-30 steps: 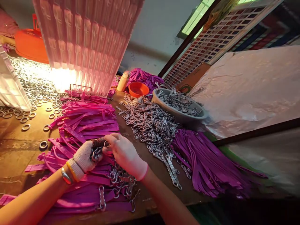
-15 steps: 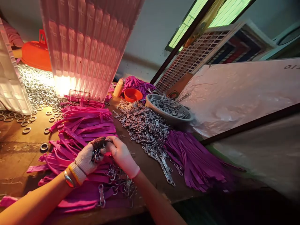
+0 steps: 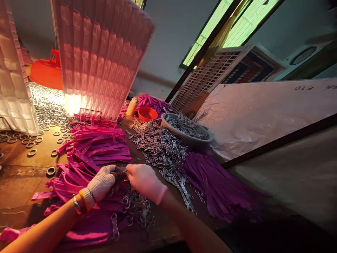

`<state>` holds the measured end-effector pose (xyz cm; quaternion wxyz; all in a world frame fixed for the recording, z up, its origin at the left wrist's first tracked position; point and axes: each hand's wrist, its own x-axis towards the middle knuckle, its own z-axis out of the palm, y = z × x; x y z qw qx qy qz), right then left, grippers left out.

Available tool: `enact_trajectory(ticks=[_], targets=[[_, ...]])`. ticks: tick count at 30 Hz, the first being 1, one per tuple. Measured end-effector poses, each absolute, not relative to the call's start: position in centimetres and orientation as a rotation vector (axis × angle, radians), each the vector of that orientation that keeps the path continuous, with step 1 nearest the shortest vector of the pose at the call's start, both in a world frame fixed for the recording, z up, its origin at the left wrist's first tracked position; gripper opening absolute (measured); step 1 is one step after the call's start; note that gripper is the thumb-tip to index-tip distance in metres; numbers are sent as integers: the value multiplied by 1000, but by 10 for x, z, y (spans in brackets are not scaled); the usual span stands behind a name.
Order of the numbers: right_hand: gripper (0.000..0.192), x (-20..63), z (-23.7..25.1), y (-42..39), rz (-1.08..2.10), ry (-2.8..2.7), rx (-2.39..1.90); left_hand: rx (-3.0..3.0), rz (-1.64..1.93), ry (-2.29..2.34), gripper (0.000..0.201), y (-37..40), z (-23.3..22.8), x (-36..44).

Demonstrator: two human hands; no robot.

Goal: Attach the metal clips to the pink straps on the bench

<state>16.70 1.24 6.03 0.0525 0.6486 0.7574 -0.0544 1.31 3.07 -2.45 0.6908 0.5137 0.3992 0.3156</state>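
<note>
metal clips pinched between two gloved hands over pink straps

metal clips (image 3: pixel 119 174) sit low and left of centre on the tabletop (image 3: pixel 18 175), caught between both hands above a spread of pink straps (image 3: pixel 100 147).

at the far left a white ribbed panel (image 3: pixel 13 88) leans up, with loose metal rings (image 3: pixel 47 105) scattered around its foot and an orange lid (image 3: pixel 46 72) behind. next comes a tall translucent ribbed stack (image 3: pixel 100 59), lit from below.

the left hand (image 3: pixel 101 182), in a knitted white glove with a bracelet at the wrist, has its grip closed around a small bunch of the clips. the right hand (image 3: pixel 146 181), in a thin pale glove, touches it, fingertips pinched shut on the same bunch. below the hands more linked clips (image 3: pixel 134 207) lie on the straps.

right of the hands a broad pile of metal clasps (image 3: pixel 160 147) runs back to a small orange bowl (image 3: pixel 147 113) and a grey bowl (image 3: pixel 184 135) that is filled with more clasps. purple straps (image 3: pixel 218 182) fan out beside the pile. further right a shiny plastic sheet (image 3: pixel 263 112) covers a slanted board, and a gridded rack (image 3: pixel 210 77) leans behind it.
</note>
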Motion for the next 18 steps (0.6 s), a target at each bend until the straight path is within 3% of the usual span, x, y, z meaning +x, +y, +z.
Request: enact_trajectory(ticks=[3,7,12,14,18], targets=[[21,168,52,12,-334,2416,1917,1028,745,795,27,33,-32,14],[23,164,19,8,-707,2592,2251,742,785,797,18,43,-50,15],[24,161,4,15,-1277,2324,2273,672,814,770,11,44,-62,18],[27,166,7,22,-1298,2307,2233,662,845,755,10,44,-57,18],[33,187,4,44,-1033,2486,2491,322,831,710,8,51,-35,11]])
